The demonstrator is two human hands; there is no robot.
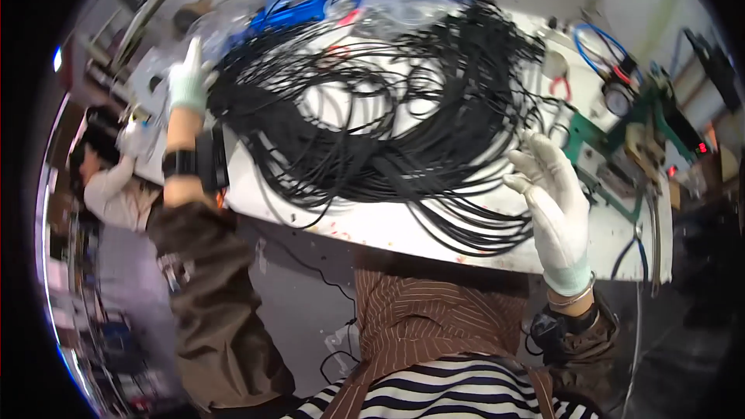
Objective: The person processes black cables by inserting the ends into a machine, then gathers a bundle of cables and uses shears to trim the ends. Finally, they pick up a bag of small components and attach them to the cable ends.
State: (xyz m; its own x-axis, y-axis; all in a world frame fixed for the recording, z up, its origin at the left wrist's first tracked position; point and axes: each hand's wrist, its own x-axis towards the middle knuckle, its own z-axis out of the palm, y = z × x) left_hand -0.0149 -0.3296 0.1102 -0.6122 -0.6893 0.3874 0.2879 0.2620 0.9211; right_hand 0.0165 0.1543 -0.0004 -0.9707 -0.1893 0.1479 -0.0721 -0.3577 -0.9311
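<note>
On the white bench (403, 229), black cable tangle (372, 124), left hand (188, 77) on it, right hand (555, 202) open, green machine (621, 140) beside.

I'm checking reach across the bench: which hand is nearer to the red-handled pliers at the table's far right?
Right. The right hand is raised open at the coil's right edge, just below-left of the red-handled pliers. The left hand is across the black cable bundle, at its far-left side.
</note>
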